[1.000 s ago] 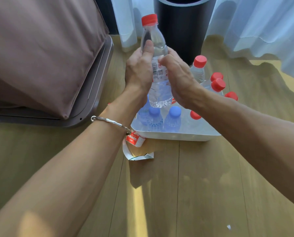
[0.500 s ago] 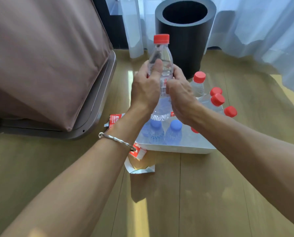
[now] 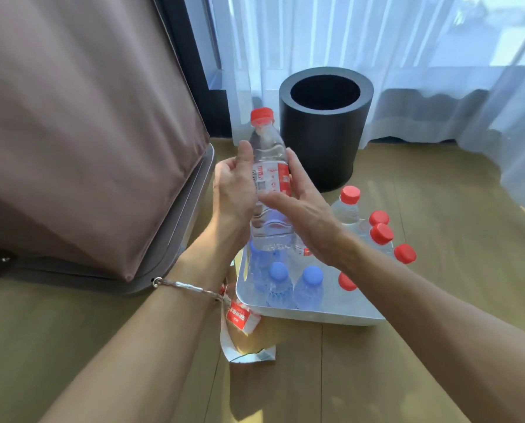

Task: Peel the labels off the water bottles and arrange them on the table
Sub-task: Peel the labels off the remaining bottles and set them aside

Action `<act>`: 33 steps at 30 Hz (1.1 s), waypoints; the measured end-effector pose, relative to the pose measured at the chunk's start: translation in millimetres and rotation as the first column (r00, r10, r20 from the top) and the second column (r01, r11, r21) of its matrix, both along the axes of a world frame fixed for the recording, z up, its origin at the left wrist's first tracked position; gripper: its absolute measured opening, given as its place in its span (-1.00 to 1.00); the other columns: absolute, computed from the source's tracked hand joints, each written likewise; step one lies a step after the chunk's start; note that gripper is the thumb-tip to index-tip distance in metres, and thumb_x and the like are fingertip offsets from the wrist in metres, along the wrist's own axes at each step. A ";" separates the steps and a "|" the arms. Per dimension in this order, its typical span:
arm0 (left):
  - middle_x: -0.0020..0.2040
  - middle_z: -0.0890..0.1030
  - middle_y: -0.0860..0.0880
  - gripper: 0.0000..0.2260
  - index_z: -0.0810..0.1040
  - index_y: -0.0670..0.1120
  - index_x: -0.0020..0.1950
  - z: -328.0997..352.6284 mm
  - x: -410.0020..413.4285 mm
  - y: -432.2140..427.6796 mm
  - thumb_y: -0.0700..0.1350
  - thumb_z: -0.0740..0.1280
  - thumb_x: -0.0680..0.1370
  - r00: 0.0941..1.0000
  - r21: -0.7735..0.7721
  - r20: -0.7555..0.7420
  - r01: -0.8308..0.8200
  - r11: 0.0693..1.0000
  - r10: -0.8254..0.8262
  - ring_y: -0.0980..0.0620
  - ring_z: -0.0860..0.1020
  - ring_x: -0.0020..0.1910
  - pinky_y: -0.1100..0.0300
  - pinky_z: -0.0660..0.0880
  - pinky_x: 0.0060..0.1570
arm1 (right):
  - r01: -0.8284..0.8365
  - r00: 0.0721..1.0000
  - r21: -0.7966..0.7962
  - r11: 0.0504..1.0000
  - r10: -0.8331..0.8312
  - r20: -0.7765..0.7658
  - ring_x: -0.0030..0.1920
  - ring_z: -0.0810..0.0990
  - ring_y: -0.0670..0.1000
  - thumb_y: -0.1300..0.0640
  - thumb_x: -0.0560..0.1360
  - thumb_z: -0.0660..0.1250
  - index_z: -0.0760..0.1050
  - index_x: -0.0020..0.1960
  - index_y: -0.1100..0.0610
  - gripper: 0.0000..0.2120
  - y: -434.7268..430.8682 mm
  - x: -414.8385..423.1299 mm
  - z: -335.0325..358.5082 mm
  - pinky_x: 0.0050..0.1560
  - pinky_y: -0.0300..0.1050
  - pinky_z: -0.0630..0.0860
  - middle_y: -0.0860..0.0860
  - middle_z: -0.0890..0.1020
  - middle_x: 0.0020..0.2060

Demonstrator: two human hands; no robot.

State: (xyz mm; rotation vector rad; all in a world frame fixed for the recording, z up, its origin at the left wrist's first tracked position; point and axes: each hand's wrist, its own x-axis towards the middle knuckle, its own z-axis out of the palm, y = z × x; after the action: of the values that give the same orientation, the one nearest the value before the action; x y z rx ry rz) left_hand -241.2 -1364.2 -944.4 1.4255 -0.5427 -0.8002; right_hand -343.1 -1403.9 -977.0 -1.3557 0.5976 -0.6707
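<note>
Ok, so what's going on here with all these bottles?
A person is working on a red-capped water bottle. The left hand grips it upright above a white tray, and the right hand lays straight fingers against its red label, not yet peeled off. Blue-capped bottles and red-capped bottles stand in the tray. Peeled labels lie on the wooden surface beside it.

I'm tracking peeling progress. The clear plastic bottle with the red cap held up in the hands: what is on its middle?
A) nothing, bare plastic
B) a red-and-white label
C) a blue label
B: a red-and-white label wraps the clear red-capped bottle that the left hand grips and the right hand touches.
</note>
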 end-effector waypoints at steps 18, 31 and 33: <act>0.03 0.70 0.14 -0.57 0.56 0.11 0.30 44.7 23.9 26.4 0.12 0.49 0.45 0.417 0.395 0.767 0.290 0.871 -0.487 0.30 0.64 -0.02 0.24 0.56 0.13 | -0.147 0.979 -0.089 0.985 0.132 -0.155 0.16 0.61 0.05 0.35 0.37 0.43 -0.25 0.60 -0.05 0.10 -15.3 -28.6 28.7 0.15 0.04 0.60 0.17 0.47 0.27; 0.01 0.71 -0.01 -0.64 0.63 -0.04 0.24 36.9 17.4 21.4 -0.01 0.48 0.46 0.310 0.369 0.842 0.266 0.890 -0.442 0.09 0.67 -0.03 0.03 0.60 0.09 | -0.015 0.985 -0.097 0.995 -0.002 -0.175 0.08 0.66 -0.02 0.32 0.43 0.46 -0.13 0.60 0.06 -0.01 -12.2 -40.3 24.2 0.09 -0.09 0.61 0.09 0.53 0.19; -0.03 0.71 -0.02 -0.67 0.65 -0.03 0.20 33.5 15.9 22.2 0.00 0.46 0.46 0.296 0.353 0.858 0.257 0.900 -0.421 0.05 0.67 -0.07 0.02 0.61 0.04 | -0.009 0.987 -0.100 0.995 -0.007 -0.163 -0.06 0.66 -0.05 0.26 0.38 0.48 0.14 0.52 0.15 -0.19 -11.1 -39.5 24.1 -0.03 -0.12 0.60 0.10 0.58 0.08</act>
State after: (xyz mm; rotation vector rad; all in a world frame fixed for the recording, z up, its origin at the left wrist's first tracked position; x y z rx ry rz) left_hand -225.3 -1342.1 -911.0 1.8778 -1.7784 -0.2417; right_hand -382.6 -1415.0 -952.9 -1.5150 0.7017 -0.5991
